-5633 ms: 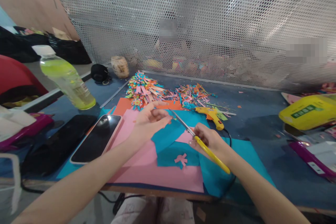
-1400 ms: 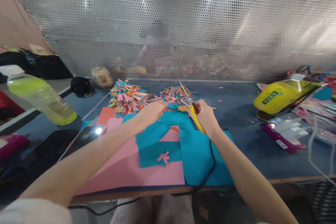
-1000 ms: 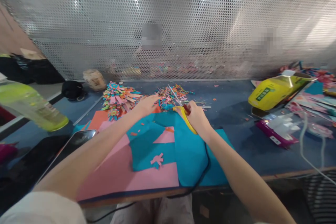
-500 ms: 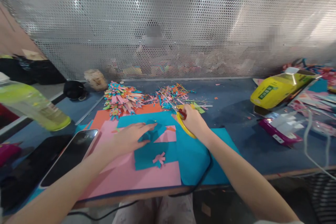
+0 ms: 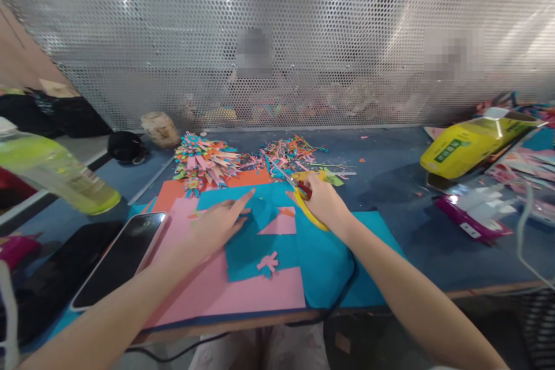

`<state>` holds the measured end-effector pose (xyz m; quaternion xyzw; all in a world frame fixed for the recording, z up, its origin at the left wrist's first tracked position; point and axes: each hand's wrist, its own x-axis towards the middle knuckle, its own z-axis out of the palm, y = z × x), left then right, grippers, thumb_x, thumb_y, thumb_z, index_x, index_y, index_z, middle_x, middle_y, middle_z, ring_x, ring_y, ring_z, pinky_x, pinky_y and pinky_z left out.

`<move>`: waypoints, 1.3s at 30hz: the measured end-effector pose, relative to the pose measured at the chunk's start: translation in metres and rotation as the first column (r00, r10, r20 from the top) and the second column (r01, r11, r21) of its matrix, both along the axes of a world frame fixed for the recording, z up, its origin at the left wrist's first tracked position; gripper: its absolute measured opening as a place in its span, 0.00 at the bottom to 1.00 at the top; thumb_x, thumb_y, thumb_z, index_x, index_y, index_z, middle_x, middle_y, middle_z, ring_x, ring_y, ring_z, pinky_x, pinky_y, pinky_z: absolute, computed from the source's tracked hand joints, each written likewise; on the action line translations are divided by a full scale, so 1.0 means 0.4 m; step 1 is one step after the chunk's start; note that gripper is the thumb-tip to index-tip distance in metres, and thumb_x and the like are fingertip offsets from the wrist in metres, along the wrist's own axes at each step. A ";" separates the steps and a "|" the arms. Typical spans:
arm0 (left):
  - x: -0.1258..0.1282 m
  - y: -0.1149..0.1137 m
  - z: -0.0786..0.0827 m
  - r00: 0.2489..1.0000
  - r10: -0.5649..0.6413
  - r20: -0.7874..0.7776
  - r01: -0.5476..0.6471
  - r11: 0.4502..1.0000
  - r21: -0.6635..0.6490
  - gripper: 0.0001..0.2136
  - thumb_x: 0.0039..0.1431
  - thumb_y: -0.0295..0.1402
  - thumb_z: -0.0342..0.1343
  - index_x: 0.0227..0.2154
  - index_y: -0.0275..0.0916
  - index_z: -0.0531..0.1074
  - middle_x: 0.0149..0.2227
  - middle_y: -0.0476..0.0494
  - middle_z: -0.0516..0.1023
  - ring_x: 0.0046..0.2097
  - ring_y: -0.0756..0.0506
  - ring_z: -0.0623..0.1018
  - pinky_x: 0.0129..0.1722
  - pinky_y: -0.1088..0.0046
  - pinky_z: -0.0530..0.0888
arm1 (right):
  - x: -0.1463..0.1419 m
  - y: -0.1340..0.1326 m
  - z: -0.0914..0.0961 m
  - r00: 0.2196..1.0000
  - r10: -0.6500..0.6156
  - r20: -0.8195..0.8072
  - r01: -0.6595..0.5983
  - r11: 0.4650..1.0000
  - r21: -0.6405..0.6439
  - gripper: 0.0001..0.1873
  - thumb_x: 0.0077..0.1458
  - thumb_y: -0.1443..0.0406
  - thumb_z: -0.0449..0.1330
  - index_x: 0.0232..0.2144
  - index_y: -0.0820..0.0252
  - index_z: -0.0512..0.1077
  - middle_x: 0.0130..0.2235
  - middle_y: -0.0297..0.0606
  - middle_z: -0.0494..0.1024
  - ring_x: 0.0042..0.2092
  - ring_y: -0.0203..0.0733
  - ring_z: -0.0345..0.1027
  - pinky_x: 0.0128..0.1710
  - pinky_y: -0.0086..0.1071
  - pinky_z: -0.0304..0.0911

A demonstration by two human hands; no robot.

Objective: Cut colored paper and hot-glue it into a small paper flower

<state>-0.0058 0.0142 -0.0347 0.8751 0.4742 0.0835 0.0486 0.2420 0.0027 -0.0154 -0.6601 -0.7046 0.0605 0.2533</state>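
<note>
My right hand (image 5: pixel 324 203) is closed around a pair of scissors (image 5: pixel 313 217) with yellow and red handles, the blades pointing to the far left above blue paper (image 5: pixel 329 274). My left hand (image 5: pixel 220 223) hovers over or rests on the blue and pink sheets, fingers stretched and apart, the index finger pointing forward. A small pink and blue fringed paper piece (image 5: pixel 267 264) lies on a blue sheet in front of me. Beyond the hands sit a cluster of fringed paper flowers (image 5: pixel 203 162) and a heap of thin paper strips (image 5: pixel 288 153).
A phone (image 5: pixel 119 263) lies left of the pink paper (image 5: pixel 264 295), near a green bottle (image 5: pixel 65 173). To the right are a yellow package (image 5: pixel 459 150), a purple pack (image 5: pixel 472 222) and a white cable (image 5: pixel 522 231). A perforated metal panel (image 5: pixel 303 40) closes the back.
My left hand's fingers have shifted, the index finger now reaching further forward. The scissors stay in my right hand. The whole view has moved slightly.
</note>
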 end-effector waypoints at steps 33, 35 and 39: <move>0.056 -0.039 0.048 0.570 0.503 0.650 0.298 0.611 -0.734 0.27 0.40 0.35 0.63 0.44 0.33 0.62 0.28 0.40 0.79 0.33 0.41 0.79 0.24 0.71 0.74 | -0.080 -0.043 -0.051 0.426 0.264 -0.865 -0.578 0.815 -0.036 0.22 0.39 0.63 0.65 0.30 0.56 0.54 0.31 0.30 0.72 0.25 0.33 0.68 0.18 0.24 0.62; 0.059 -0.040 0.036 0.587 0.477 0.654 0.329 0.598 -0.731 0.27 0.40 0.34 0.63 0.44 0.33 0.61 0.28 0.40 0.79 0.33 0.41 0.79 0.24 0.71 0.74 | -0.083 -0.047 -0.056 0.412 0.292 -0.863 -0.589 0.808 -0.008 0.22 0.38 0.65 0.65 0.31 0.57 0.55 0.31 0.30 0.71 0.27 0.33 0.68 0.22 0.25 0.62; 0.063 -0.041 0.015 0.598 0.442 0.669 0.376 0.582 -0.721 0.25 0.40 0.33 0.63 0.43 0.34 0.62 0.28 0.42 0.79 0.32 0.41 0.79 0.23 0.72 0.74 | -0.088 -0.055 -0.062 0.511 0.332 -0.793 -0.569 0.822 -0.022 0.18 0.41 0.64 0.63 0.31 0.57 0.56 0.28 0.29 0.70 0.26 0.32 0.65 0.23 0.26 0.59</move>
